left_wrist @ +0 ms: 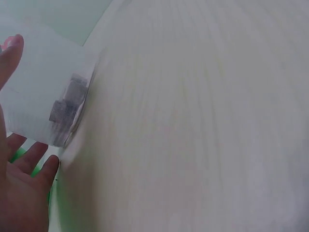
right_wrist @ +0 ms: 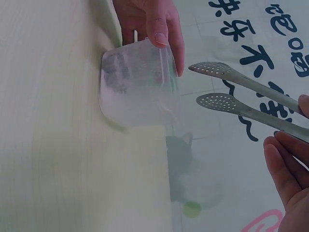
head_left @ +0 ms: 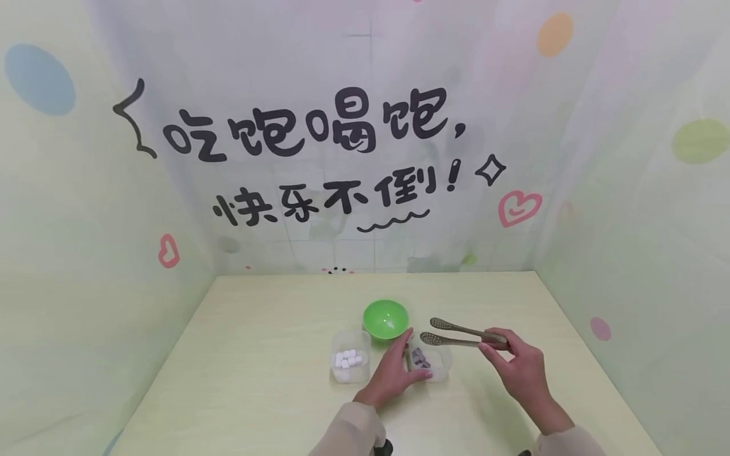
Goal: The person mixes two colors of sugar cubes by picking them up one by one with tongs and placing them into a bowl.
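1. Left container: clear, set on the pale table; white cubes lie loose on its floor. Hazard: the left wrist lies near its right side, and a sideways sweep could knock it askew.

2. Green bowl: upright, farther back than the 2 containers and between them; no cubes visible inside. Hazard: the left fingertips reach near its rim, so a careless lift of that hand could nudge or tip it.

3. Left hand: thumb and fingers clasped about the left side of the right container; the pressure cannot be told. Hazard: too light a hold could let the container skid; too hard a squeeze could flex its thin wall.

4. Right container: clear, at the table; whether its base sits fully down cannot be told. Grey cubes gather toward its left side. Hazard: a tilt would make them slide and bunch.

5. Tongs: 2 perforated heads spread apart, nothing between them, near the right container's far rim and off the cubes. Hazard: heads brought together off-centre could flick out 1 cube, or catch the rim.

6. Right hand: fingers and thumb clamped on the tongs, toward the joined end. Hazard: held that far back, the tool could twist and misalign its heads.
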`<state>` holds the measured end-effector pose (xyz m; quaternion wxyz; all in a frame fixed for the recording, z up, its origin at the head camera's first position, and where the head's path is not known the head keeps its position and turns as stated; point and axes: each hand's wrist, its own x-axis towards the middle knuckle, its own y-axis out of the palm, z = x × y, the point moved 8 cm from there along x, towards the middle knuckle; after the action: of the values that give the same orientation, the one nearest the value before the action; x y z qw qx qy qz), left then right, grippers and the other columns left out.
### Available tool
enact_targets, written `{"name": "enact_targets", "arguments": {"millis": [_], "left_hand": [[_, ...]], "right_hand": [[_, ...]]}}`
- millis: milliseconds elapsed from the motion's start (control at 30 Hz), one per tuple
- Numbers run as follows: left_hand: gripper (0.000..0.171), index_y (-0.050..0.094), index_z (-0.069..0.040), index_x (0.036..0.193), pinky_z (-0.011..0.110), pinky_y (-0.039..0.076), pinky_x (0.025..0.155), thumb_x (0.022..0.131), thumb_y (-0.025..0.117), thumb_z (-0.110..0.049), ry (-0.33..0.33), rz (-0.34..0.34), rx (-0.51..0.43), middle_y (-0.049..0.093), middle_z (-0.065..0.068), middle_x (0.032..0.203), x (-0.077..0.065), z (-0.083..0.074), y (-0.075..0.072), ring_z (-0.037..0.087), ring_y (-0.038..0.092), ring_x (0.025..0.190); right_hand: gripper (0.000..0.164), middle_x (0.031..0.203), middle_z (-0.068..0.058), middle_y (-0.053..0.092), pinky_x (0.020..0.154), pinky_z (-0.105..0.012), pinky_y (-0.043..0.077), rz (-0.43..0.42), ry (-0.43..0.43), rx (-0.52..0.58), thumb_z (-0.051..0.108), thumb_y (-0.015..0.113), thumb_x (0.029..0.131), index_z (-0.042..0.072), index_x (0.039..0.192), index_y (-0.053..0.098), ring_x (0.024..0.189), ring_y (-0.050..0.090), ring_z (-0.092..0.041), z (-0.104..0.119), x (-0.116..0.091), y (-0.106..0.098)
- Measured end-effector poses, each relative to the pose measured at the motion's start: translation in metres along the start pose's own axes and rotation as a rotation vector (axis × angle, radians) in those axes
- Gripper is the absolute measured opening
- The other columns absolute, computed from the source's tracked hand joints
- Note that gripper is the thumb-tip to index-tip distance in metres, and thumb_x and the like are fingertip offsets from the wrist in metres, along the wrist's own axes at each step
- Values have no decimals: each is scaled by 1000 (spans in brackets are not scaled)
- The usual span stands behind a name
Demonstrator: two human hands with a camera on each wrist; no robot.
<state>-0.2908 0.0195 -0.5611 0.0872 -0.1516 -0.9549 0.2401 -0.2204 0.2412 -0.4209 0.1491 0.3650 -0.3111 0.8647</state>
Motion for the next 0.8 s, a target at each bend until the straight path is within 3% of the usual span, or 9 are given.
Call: {"name": "enact_targets", "arguments": {"millis": [300,500,633,800], "left_hand": [[99,26,-15,154,47,35,109,75,81,-39,-21,21,-42,36,8,153,-1,-2,-5,30,43,133],[100,27,-14,154,47,36,108,75,81,-41,-14,17,-39,38,9,151,0,-4,-6,31,45,131],[99,28,-15,153,45,37,108,75,82,-41,-9,17,-37,39,8,151,0,-3,-5,30,46,130],[99,28,-17,154,45,36,108,75,82,-41,-16,22,-45,39,7,151,-2,-4,-6,29,45,130]], "right_hand": [[28,72,6,71,65,-9,47,42,-13,-28,-2,84,67,6,90,70,70,63,6,-3,-6,9],[27,71,7,71,58,-18,50,68,4,-41,0,84,68,8,89,69,68,64,1,-9,-9,18],[26,72,5,71,53,-25,50,107,30,-33,1,84,70,7,90,69,68,66,-4,-13,-10,26],[23,73,4,71,51,-20,49,163,101,-8,3,82,74,7,92,69,69,67,-5,-23,-13,35]]}}
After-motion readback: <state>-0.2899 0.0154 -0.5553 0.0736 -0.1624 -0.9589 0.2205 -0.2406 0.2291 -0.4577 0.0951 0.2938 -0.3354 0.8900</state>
